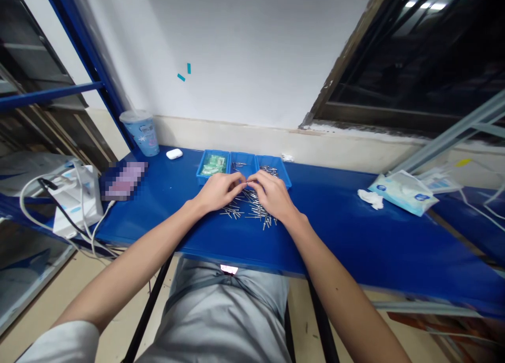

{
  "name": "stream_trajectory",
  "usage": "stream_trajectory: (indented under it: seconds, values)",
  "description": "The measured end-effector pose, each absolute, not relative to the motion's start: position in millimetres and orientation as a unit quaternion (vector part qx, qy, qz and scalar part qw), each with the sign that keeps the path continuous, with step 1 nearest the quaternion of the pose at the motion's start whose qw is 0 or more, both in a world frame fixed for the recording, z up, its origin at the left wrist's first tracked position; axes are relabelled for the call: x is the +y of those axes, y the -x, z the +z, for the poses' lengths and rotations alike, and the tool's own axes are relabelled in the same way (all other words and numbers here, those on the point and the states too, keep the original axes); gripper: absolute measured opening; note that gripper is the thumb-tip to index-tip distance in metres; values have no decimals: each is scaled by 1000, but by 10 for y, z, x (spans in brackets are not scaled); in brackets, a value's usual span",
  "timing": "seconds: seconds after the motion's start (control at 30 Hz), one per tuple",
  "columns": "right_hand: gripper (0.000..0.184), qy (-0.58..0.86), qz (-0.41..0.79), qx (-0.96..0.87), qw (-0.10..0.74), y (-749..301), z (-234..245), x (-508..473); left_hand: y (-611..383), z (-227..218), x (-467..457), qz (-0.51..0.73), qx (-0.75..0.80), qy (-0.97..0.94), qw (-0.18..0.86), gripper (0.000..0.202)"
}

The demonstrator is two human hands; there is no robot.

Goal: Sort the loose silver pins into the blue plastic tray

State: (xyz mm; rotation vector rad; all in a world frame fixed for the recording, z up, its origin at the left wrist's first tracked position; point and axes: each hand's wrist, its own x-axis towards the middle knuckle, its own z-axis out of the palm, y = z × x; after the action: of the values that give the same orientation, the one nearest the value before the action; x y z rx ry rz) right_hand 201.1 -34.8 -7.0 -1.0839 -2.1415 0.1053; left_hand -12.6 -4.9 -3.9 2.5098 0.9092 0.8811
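Observation:
My left hand (pixel 221 191) and my right hand (pixel 273 193) meet fingertip to fingertip over the blue table, both closed in a pinch. A sliver of what looks like a thin metal pin shows between the fingertips; most of it is hidden. Under and between the hands lies a loose pile of thin silver metal pins (pixel 258 210), with a smaller cluster (pixel 232 211) below my left hand. Just behind are three joined blue bins: the left bin (pixel 200 169) has green pieces in it, the middle bin (pixel 243 171) a few pins, the right bin (pixel 284 176) many pins.
On the left stand a blue lidded cup (pixel 142 134), a white case (pixel 174 153), a blurred pink item (pixel 126 180) and a white power strip (pixel 77 200) with tangled cables. A tissue pack (pixel 406 192) and crumpled tissue (pixel 371 199) lie right. A wall rises behind the table (pixel 331 221).

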Motion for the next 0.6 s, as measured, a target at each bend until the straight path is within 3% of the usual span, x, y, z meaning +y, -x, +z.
stream_trajectory:
  seconds: [0.3, 0.43, 0.6]
  values:
    - [27, 445, 0, -803, 396, -2067, -15, -358, 101, 25, -86, 346, 335, -856, 191, 27]
    - [28, 452, -46, -751, 479, -2108, 26, -375, 129, 49, -103, 361, 323, -854, 189, 28]
    - [21, 477, -155, -629, 594, -2175, 78, -400, 151, 20, -72, 281, 319, -889, 168, 26]
